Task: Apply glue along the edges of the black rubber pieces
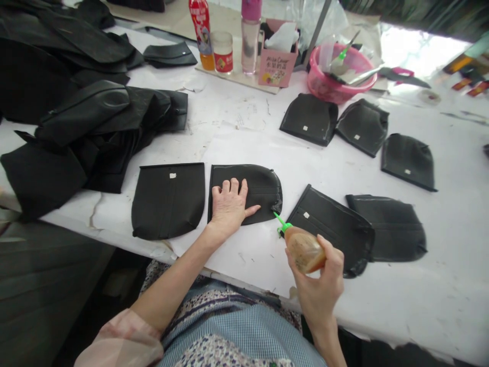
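Note:
My left hand [229,206] presses down on a black leather-like panel [263,181], fingers spread and thumb pointing right. In my right hand [321,285] is a squeeze bottle [304,251] of amber liquid, tilted so that its green nozzle reaches the panel's lower right corner. That corner looks wet or shiny; whether the tip touches it I cannot tell. Just left of this panel lies a similar black panel [168,204] with a small white tag. Two overlapping black panels, a tagged one [332,224] and another [397,227], lie to the right of the bottle.
Black pieces [95,117] are heaped at the left of the white table [237,137]. Three smaller-looking panels [311,120] lie at the back right, before a pink basket [317,81] of tools. Bottles, a jar [222,53] and a pink box [277,66] stand at the back.

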A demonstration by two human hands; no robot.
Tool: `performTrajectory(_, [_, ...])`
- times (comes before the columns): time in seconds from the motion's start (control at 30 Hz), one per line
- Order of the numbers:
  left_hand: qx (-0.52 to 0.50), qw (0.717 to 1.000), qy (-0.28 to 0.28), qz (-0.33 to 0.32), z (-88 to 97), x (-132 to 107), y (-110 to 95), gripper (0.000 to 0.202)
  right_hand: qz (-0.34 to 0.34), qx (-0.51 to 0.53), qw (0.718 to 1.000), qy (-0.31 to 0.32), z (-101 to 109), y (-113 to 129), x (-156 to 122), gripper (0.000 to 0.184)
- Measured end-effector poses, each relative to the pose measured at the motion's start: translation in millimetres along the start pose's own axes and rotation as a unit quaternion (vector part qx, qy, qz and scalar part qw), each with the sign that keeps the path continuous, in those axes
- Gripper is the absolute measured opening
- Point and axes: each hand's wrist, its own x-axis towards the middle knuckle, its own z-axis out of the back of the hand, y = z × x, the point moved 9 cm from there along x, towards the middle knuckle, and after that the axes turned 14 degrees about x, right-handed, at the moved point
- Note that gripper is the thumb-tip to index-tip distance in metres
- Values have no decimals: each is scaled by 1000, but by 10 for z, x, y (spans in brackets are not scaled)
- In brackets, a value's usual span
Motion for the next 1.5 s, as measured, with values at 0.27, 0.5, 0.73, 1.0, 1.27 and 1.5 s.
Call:
performTrajectory(0.27, [-2,1000,-6,3,3,4,-7,77,2,-19,1000,-10,14,73,39,62])
performTrajectory(0.5, [-6,1000,-8,2,-7,-1,-6,78,-15,-23,1000,-4,-75,70,22,59])
performTrajectory(0.73, [-21,1000,-1,-1,-4,11,-1,78,-37,-12,999,-9,-59,57,21,62])
performTrajectory(1.0, [-20,1000,-8,7,-8,30,-13,79,-59,0,998,0,-86,41,-18,64])
performTrajectory(1.27, [-17,1000,17,15,-11,62,-26,81,-87,42,995,22,-143,21,-123,65])
performTrajectory(1.5, [-27,1000,2,2,-19,89,-36,82,-117,55,992,5,-151,-86,-191,65])
